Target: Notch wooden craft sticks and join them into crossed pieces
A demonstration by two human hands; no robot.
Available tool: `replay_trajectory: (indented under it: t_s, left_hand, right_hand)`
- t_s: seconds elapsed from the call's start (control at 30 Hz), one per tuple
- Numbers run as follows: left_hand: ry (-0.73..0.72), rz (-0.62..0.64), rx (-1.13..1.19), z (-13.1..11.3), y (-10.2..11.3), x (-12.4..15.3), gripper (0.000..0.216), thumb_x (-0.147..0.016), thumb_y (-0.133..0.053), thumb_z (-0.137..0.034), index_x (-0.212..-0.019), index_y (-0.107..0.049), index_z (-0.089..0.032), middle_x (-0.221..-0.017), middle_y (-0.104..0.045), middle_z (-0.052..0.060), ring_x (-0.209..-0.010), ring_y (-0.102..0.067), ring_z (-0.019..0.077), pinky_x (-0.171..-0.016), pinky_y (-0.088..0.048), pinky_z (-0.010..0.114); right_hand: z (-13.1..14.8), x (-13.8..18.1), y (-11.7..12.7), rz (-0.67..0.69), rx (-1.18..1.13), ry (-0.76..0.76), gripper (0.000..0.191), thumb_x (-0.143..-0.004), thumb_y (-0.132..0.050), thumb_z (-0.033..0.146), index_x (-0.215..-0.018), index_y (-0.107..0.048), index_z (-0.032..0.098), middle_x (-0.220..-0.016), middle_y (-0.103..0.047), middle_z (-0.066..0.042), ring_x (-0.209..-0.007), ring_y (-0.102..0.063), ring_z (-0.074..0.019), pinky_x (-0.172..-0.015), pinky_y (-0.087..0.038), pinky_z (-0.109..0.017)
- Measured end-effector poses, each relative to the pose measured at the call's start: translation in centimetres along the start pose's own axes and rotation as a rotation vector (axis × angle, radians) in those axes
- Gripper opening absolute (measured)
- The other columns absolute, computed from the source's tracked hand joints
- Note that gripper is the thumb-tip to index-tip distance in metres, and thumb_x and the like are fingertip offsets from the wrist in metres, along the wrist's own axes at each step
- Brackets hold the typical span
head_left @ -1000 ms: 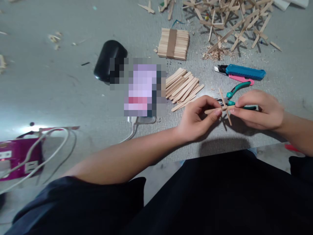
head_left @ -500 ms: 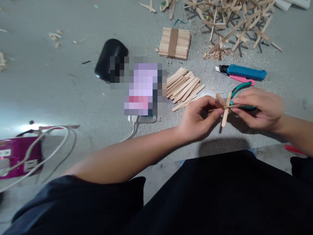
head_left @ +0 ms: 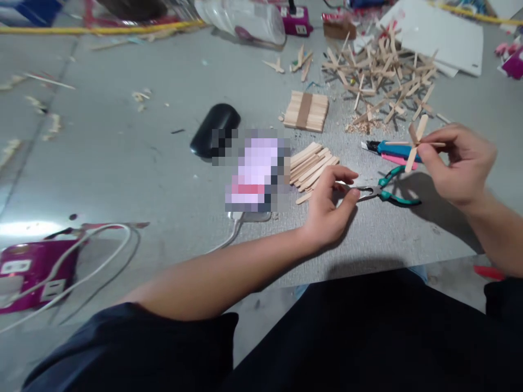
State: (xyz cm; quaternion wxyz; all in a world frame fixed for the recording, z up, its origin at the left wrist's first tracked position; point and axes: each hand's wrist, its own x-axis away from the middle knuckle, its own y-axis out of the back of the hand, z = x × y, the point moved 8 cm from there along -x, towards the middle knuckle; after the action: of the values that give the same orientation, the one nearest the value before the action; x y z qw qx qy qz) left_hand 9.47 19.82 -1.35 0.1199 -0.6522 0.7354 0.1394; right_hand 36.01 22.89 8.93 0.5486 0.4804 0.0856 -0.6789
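Note:
My right hand [head_left: 460, 160] pinches a star-shaped piece made of crossed popsicle sticks [head_left: 420, 128], held above the table at the right. Under that piece lie a blue utility knife [head_left: 396, 149] and a pink tool [head_left: 392, 160], both partly covered. My left hand [head_left: 332, 204] is empty, its thumb and fingers apart, just left of pliers [head_left: 378, 191] with green and black handles. The thumb overlaps the pliers' tip; I cannot tell whether it touches. Loose popsicle sticks [head_left: 312, 166] lie in a pile behind my left hand.
A banded bundle of sticks [head_left: 314, 111] and many stick stars [head_left: 379, 76] lie farther back, near wood shavings [head_left: 363, 127]. Left of the loose sticks are a blurred phone [head_left: 257, 169] on a white cable and a black case [head_left: 214, 128]. A purple power strip [head_left: 36, 272] sits at left.
The stick star has left my left hand and moved right and away in my right hand. My left fingers have opened. The view has tilted up, showing more of the table's far side.

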Motion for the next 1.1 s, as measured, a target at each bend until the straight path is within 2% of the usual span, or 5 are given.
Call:
replay_trajectory:
  t_s: [0.2,0.43,0.67,0.9,1.1]
  left_hand:
    - [-0.079,0.029,-0.027,-0.9,0.0,0.0,0.007,-0.112,-0.072,-0.025,-0.118,-0.074,-0.027,-0.118,-0.073,0.007,-0.106,-0.068,0.0214,-0.091,-0.058,0.04]
    - [-0.055,0.066,-0.022,-1.0,0.0,-0.2,0.008,-0.113,-0.07,-0.03,-0.11,-0.074,-0.025,-0.113,-0.074,0.008,-0.102,-0.069,0.0219,-0.089,-0.058,0.039]
    - [-0.005,0.064,0.0,-0.6,0.1,0.0,0.012,-0.114,-0.071,-0.035,-0.108,-0.075,-0.026,-0.109,-0.074,0.008,-0.102,-0.07,0.0234,-0.092,-0.059,0.041]
    - [0.019,0.07,-0.007,-0.4,0.2,0.1,0.017,-0.114,-0.072,-0.04,-0.107,-0.077,-0.025,-0.11,-0.075,0.009,-0.103,-0.071,0.0243,-0.094,-0.061,0.042]
    - [-0.009,0.118,-0.026,-1.6,0.2,0.1,0.017,-0.117,-0.069,-0.039,-0.11,-0.078,-0.025,-0.114,-0.076,0.011,-0.107,-0.074,0.0244,-0.093,-0.063,0.041]
  right_hand:
    - [-8.7,-5.9,0.1,0.099,0.252,-0.088,0.001,-0.093,-0.082,0.03,-0.094,-0.082,0.029,-0.079,-0.08,-0.001,-0.063,-0.064,-0.0203,-0.062,-0.06,-0.041]
    - [-12.9,-10.2,2.2,0.062,0.495,-0.198,0.01,-0.093,-0.07,0.03,-0.095,-0.08,0.029,-0.097,-0.086,-0.007,-0.081,-0.078,-0.0291,-0.085,-0.068,-0.05]
    - [-17.6,-10.0,5.1,0.028,0.578,-0.293,0.01,-0.094,-0.069,0.028,-0.096,-0.079,0.026,-0.102,-0.086,-0.012,-0.088,-0.08,-0.032,-0.092,-0.065,-0.052]
    - [-22.0,-7.2,2.5,0.266,0.733,-0.486,0.019,-0.099,-0.066,0.027,-0.108,-0.083,0.026,-0.113,-0.087,-0.015,-0.106,-0.078,-0.0361,-0.096,-0.06,-0.049]
    - [-23.3,-6.3,1.3,0.372,0.741,-0.514,0.034,-0.1,-0.069,0.031,-0.129,-0.087,0.025,-0.114,-0.087,-0.015,-0.102,-0.077,-0.0361,-0.091,-0.057,-0.046]
